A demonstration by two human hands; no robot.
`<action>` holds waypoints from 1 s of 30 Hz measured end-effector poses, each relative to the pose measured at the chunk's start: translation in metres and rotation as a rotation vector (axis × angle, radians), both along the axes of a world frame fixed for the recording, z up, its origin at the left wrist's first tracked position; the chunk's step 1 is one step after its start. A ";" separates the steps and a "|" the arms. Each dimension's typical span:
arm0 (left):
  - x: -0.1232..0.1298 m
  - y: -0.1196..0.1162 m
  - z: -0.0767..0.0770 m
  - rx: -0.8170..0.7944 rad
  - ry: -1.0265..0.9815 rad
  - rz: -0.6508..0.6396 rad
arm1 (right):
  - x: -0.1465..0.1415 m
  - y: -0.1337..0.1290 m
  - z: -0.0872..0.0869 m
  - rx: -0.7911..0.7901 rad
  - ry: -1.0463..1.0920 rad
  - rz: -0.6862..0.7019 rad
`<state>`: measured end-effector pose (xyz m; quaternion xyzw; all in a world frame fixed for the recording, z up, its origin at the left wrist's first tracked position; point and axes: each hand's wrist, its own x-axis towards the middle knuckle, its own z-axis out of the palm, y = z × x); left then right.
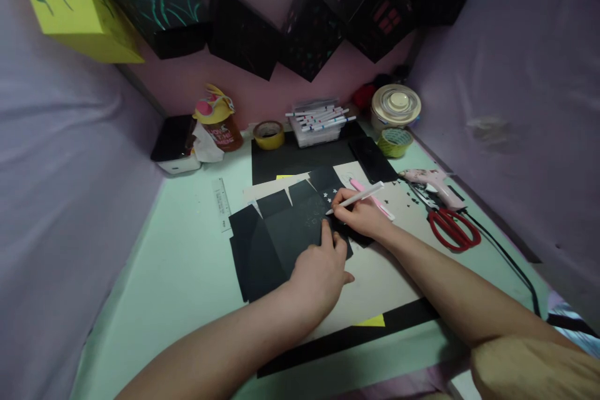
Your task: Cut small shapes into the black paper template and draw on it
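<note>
A black card sheet [291, 219] with notched, folded panels lies over pale paper on the table. White star cut-outs or marks and faint outlines show on its right panel. My left hand [323, 269] rests on the card's lower right part, index finger stretched out and pressing, thumb apart, nothing held. In my right hand [359, 214] is a slim white pen [363, 194], pinched between the fingers, its tip down at the card close to my left fingertip. Beside that hand, partly covered by it, lies a pink and white pen-like tool [385, 207].
Red-handled scissors [454, 229], a pink glue gun [432, 182] with a black cable and small black scraps lie to the right. Farther back are a phone [372, 158], tape rolls [269, 135], a box of markers [322, 125] and a bottle [222, 125]. A ruler [222, 205] lies left.
</note>
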<state>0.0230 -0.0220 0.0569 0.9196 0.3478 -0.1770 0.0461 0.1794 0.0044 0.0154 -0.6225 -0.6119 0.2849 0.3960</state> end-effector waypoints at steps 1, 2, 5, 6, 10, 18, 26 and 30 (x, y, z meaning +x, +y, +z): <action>0.000 0.000 0.000 -0.001 0.003 0.002 | 0.000 0.000 0.000 0.002 0.000 -0.002; 0.000 0.000 0.000 -0.001 0.005 0.003 | 0.000 0.000 0.000 0.006 0.000 -0.005; 0.000 0.000 0.000 -0.007 0.009 0.007 | 0.000 0.001 0.000 0.025 -0.002 -0.019; 0.000 0.000 0.000 -0.010 0.010 0.006 | 0.001 0.001 0.000 0.030 -0.004 -0.025; 0.000 0.000 0.000 -0.006 0.009 -0.010 | 0.002 0.002 -0.003 0.026 0.012 -0.034; 0.000 0.000 -0.005 -0.022 -0.001 0.022 | 0.002 0.002 -0.006 0.000 0.042 -0.002; 0.000 -0.001 -0.008 -0.010 -0.033 0.036 | 0.001 -0.001 -0.003 0.001 -0.006 0.002; 0.000 -0.001 -0.008 -0.003 -0.034 0.026 | 0.001 0.000 -0.003 0.018 -0.024 -0.009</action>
